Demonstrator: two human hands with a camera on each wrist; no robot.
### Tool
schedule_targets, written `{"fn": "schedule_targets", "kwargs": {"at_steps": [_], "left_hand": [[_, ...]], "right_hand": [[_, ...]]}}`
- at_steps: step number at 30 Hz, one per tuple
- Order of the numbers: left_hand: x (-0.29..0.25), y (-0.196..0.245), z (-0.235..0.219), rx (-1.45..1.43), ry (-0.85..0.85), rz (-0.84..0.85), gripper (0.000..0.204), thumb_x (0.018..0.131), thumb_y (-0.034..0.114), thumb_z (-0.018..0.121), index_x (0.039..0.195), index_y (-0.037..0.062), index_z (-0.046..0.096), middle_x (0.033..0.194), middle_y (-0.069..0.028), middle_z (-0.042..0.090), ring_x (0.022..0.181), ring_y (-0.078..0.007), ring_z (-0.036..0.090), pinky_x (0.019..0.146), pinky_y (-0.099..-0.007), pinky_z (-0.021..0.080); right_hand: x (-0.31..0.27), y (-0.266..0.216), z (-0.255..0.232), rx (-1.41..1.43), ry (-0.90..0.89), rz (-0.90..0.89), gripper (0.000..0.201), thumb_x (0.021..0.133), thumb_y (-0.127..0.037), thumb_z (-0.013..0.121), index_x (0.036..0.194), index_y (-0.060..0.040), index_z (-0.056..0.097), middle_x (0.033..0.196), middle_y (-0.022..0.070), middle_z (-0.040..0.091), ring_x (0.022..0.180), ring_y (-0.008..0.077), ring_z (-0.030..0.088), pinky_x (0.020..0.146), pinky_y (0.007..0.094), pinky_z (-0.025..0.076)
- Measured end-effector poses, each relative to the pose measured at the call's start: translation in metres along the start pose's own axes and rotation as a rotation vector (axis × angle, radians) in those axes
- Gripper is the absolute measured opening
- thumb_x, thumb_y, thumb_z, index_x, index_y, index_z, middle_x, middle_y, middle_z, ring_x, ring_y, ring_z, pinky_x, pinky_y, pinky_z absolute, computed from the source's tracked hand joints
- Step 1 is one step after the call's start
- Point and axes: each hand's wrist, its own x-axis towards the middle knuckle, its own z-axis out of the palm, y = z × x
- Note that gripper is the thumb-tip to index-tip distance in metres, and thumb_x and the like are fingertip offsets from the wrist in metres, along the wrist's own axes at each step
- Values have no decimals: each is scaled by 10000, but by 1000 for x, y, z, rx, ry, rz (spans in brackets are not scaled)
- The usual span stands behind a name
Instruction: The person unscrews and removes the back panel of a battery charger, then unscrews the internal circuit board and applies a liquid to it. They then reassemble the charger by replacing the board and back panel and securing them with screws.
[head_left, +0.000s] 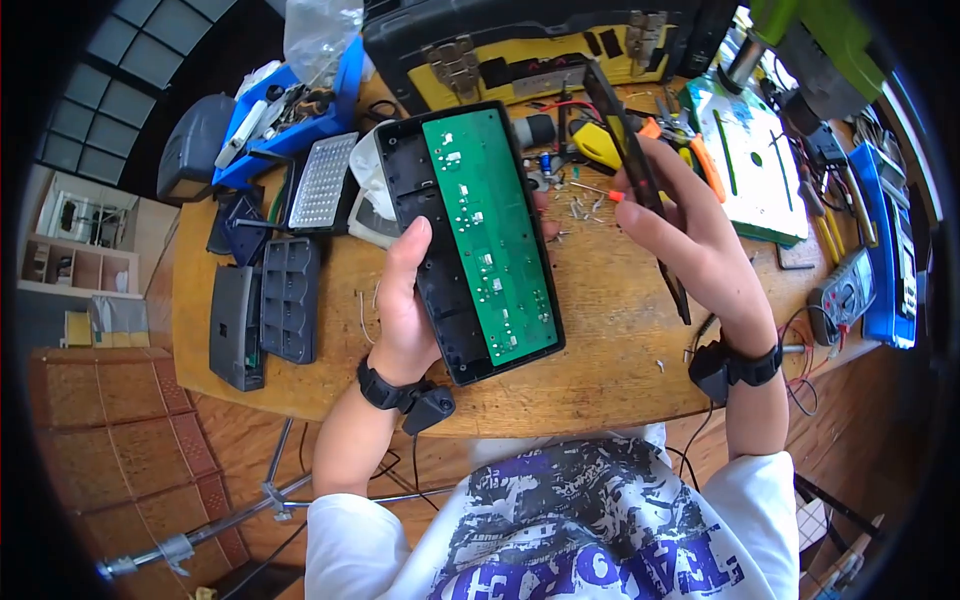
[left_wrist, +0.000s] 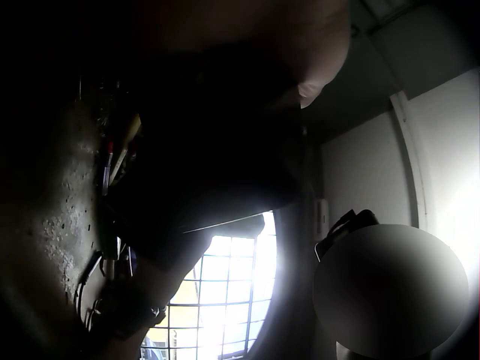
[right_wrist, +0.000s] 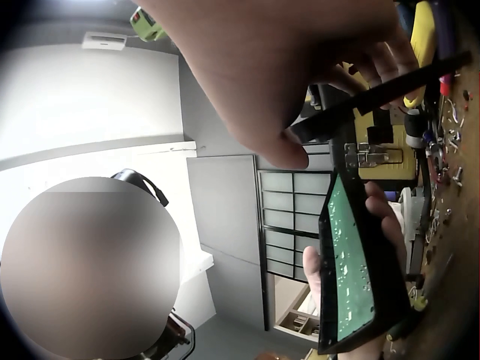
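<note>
A black housing (head_left: 405, 185) with a green circuit board (head_left: 490, 240) inside is held up over the table by the left hand (head_left: 405, 300), thumb on its near long side and fingertips at the far side. The right hand (head_left: 700, 235) grips a thin dark panel (head_left: 640, 170) between thumb and fingers, turned edge-on, to the right of the housing and apart from it. In the right wrist view the panel (right_wrist: 390, 91) is above the housing's end, and the board (right_wrist: 347, 262) faces sideways. The left wrist view is mostly too dark to read.
Behind stands a black and yellow toolbox (head_left: 400, 50). Loose screws (head_left: 585, 208), pliers and a yellow tool (head_left: 595, 145) lie beyond the hands. A multimeter (head_left: 845, 290) and blue tray (head_left: 890, 250) are at right; black cases (head_left: 290, 300) and a blue bin (head_left: 350, 75) at left.
</note>
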Motion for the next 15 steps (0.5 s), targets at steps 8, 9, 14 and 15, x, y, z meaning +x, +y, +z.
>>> {"fn": "schedule_targets", "kwargs": {"at_steps": [8, 9, 14, 15], "left_hand": [[-1, 3, 1, 107, -82, 37, 1053, 997, 741, 500, 1660, -58, 319, 1550, -313, 498, 1324, -405, 617, 1121, -551, 542], [-1, 3, 1, 107, -80, 40, 1053, 997, 741, 500, 1660, -58, 319, 1550, -313, 498, 1324, -405, 617, 1121, -551, 542], [-1, 5, 7, 171, -100, 20, 1057, 971, 718, 538, 1659, -54, 320, 1523, -317, 505, 1296, -397, 630, 1101, -537, 560], [-2, 5, 9, 171, -100, 20, 1057, 971, 718, 538, 1659, -54, 320, 1523, -317, 505, 1296, -397, 630, 1101, -537, 560]], "right_hand": [[6, 14, 2, -73, -40, 1, 354, 1072, -195, 655, 1324, 54, 642, 975, 49, 696, 857, 114, 626, 773, 294, 519], [5, 20, 11, -5, 40, -77, 292, 1082, -184, 643, 1243, 58, 674, 959, 61, 715, 832, 107, 623, 740, 303, 514], [4, 12, 6, -36, 54, 35, 273, 1087, -185, 657, 1186, 66, 691, 938, 43, 729, 833, 86, 625, 736, 294, 515], [3, 10, 8, -42, 62, 16, 273, 1086, -185, 665, 1179, 70, 694, 934, 36, 734, 830, 79, 626, 731, 292, 516]]}}
